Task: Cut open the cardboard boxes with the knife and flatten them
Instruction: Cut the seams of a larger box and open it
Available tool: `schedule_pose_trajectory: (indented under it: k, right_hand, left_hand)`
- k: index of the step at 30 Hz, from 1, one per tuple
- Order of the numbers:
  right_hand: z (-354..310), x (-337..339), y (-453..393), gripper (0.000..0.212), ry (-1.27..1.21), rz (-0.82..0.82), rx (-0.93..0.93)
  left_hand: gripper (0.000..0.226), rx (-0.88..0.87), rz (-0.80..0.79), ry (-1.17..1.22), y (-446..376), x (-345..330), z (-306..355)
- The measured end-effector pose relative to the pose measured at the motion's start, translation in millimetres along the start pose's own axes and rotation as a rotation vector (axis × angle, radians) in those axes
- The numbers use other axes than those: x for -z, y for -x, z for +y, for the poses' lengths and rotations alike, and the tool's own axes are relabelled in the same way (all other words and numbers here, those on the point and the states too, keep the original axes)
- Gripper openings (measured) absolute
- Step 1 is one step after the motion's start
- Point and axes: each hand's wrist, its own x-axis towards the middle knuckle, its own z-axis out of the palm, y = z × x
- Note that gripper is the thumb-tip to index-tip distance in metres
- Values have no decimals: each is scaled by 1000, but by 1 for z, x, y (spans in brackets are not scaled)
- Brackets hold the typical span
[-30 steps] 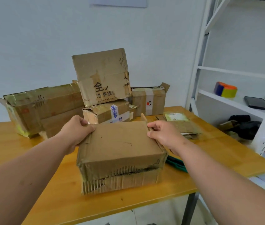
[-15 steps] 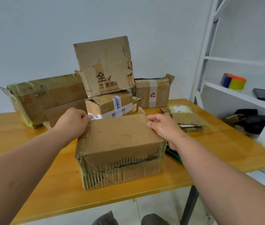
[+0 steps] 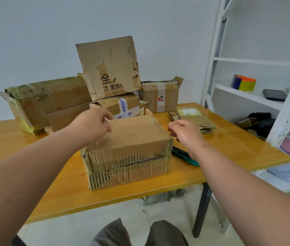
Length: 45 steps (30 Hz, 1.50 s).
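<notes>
While the box (image 3: pixel 128 137) sits square on the tabletop (image 3: pixel 229 148), my left hand (image 3: pixel 94 125) seemingly pinches its far edge to steady it, my right hand (image 3: pixel 185 134) hovering loose, holding nothing, near the knife (image 3: pixel 185 155).

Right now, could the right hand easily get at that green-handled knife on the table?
Probably yes. The knife lies on the table just below the right hand, beside the box; nothing covers it except the wrist hiding part of it.

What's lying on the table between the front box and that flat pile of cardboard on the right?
In the head view, the green-handled knife lies there, partly hidden under the right hand, beside the front box and nearer than the flat pile.
</notes>
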Motion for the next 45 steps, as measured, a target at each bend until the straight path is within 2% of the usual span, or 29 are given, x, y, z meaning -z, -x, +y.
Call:
schedule_pose_trajectory:
  k: [2, 4, 7, 10, 12, 16, 19, 24, 27, 32, 37, 41, 45]
  right_hand:
    - [7, 3, 4, 22, 85, 36, 16]
    - [15, 6, 7, 28, 231, 24, 23]
    - [30, 6, 6, 38, 506, -58, -29]
    - [45, 4, 7, 52, 786, -203, -87]
    - [53, 2, 9, 52, 897, -260, -91]
    - [65, -1, 9, 46, 1038, -199, -26]
    - [66, -2, 7, 41, 1046, -197, -28]
    - [62, 5, 1, 45, 1011, -299, -49]
    - [63, 8, -2, 45, 981, -306, -77]
    - [65, 6, -5, 46, 958, -266, -88]
    - [65, 5, -7, 38, 865, -236, -87]
    - [60, -2, -9, 23, 641, -169, -62]
    - [53, -10, -5, 18, 443, -180, 91]
  left_hand:
    - [7, -35, 19, -46, 6, -3, 6]
    - [11, -62, 54, -105, 12, -8, 16]
    - [13, -80, 75, -150, 15, -17, 27]
    - [12, -115, -25, -131, 16, -25, 38]
    - [25, -148, -84, -126, 15, -27, 45]
    - [22, -217, -76, -130, 14, -33, 58]
    - [29, -285, -137, -199, 11, -42, 62]
    - [58, -382, -407, -379, 4, -47, 55]
    - [60, -372, -465, -406, -1, -49, 53]
    - [56, -308, -407, -384, -14, -48, 45]
    - [52, -266, -309, -426, -24, -39, 20]
    - [50, -211, -209, -496, -35, -32, 1]
    - [48, -226, -209, -453, -38, -35, 0]
